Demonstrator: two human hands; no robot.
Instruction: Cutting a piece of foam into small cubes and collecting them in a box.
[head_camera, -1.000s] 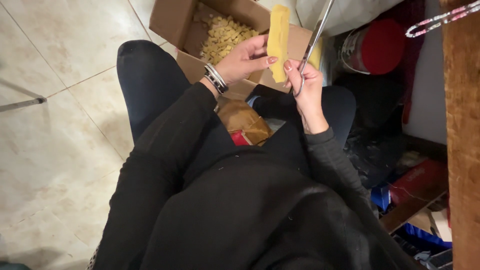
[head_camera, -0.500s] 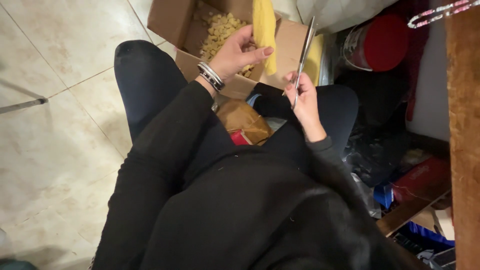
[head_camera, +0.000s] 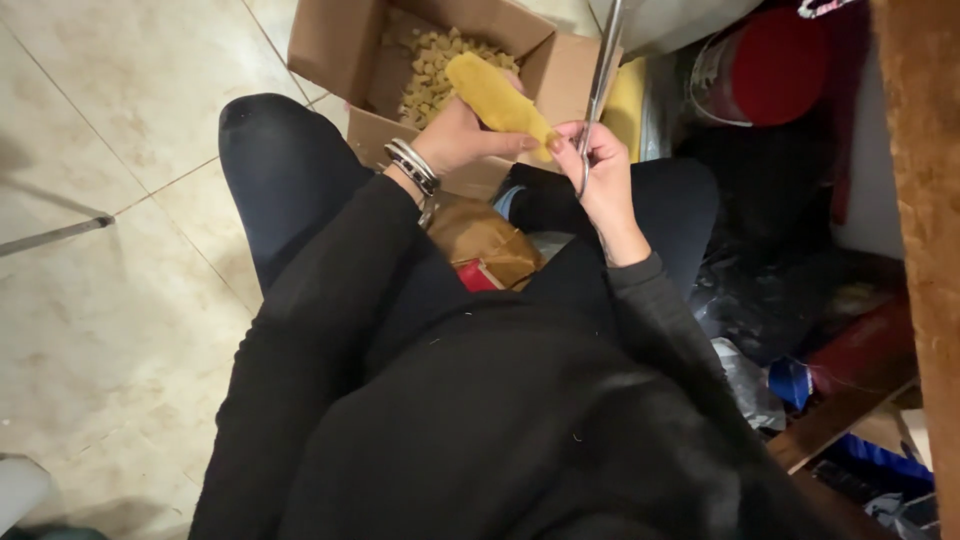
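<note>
Tilted down since before, the spongy yellow strip (head_camera: 497, 97) sits gripped in the left hand (head_camera: 462, 138); the right hand (head_camera: 598, 172) clasps slim metal scissors (head_camera: 603, 62).

The floor (head_camera: 110, 150) is of large pale beige tiles with thin dark joints, lit softly and evenly. On the right side a brown wooden post (head_camera: 925, 230) stands upright, and a low wooden shelf (head_camera: 835, 415) lies in dark shadow.
</note>
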